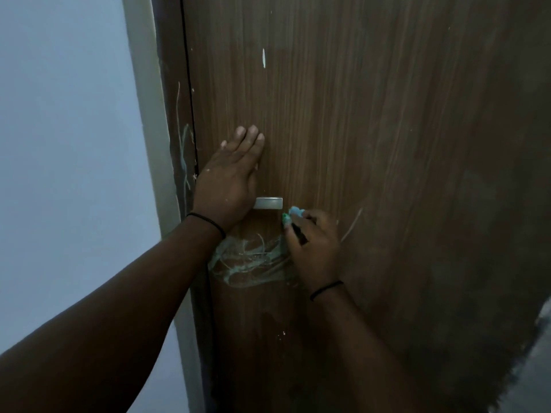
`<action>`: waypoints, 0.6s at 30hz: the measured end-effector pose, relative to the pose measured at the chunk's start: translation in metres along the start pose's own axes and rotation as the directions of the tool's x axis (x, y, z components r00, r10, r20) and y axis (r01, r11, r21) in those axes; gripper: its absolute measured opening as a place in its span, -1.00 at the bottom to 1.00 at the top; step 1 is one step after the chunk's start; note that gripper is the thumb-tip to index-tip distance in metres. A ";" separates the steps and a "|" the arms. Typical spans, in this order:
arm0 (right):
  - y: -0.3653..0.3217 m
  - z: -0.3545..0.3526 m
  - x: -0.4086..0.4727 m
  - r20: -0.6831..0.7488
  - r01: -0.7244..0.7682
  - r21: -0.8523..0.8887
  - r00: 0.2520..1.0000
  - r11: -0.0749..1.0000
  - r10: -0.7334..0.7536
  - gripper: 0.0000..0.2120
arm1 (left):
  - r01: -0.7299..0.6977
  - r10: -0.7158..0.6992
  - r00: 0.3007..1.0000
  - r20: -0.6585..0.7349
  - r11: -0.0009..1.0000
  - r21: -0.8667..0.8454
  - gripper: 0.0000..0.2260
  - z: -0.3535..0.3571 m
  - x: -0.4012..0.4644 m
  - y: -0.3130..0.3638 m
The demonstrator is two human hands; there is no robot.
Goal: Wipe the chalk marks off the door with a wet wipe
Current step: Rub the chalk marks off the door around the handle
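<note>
With the left hand [229,180] spread flat on the door [372,144], the wipe [295,212] is pinched in the right hand [313,248] beside the chalk marks [250,260] — smearing is risked if pressure is lost.

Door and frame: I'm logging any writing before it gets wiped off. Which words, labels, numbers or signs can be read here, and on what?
None can be read.
The chalk marks on the door, below the metal handle, are loose scribbles, not letters.
The chalk lines on the door frame are scribbles too.
The small wad in the right hand, pale blue and green, shows no print.
The left hand lies flat on the door.
</note>
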State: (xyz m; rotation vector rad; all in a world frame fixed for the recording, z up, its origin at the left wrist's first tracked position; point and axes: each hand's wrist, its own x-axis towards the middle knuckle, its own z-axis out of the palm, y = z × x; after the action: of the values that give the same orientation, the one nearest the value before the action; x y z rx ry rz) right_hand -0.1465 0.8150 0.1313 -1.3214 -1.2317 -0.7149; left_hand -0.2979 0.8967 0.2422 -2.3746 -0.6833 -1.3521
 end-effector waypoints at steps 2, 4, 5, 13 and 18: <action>0.006 -0.004 -0.010 0.060 0.020 0.004 0.998 1.000 -0.020 -0.90 | 0.005 -0.005 1.000 0.000 1.000 0.008 -0.56 -0.001 0.000 0.000; 0.018 -0.016 -0.015 0.054 -0.057 0.036 0.997 0.998 0.055 -0.87 | 0.008 -0.008 1.000 0.006 1.000 0.003 -0.57 -0.002 0.001 0.001; 0.023 -0.024 -0.014 0.031 -0.128 0.050 0.992 0.991 0.126 -0.85 | 0.010 -0.010 1.000 0.008 1.000 -0.001 -0.56 -0.002 0.000 0.001; 0.011 -0.005 -0.026 0.126 -0.029 0.023 0.992 0.999 0.026 -0.91 | 0.005 -0.005 1.000 0.002 1.000 0.017 -0.54 0.000 0.000 0.001; 0.040 -0.037 -0.014 -0.089 -0.243 -0.036 0.967 0.969 0.239 -0.93 | 0.005 -0.005 1.000 -0.006 0.999 0.040 -0.55 0.001 -0.001 0.002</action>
State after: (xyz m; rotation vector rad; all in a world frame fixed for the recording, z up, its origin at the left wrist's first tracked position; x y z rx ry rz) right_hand -0.1037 0.7836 0.1118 -1.4361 -0.9710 -0.6210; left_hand -0.2959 0.8953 0.2409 -2.3382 -0.7086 -1.3338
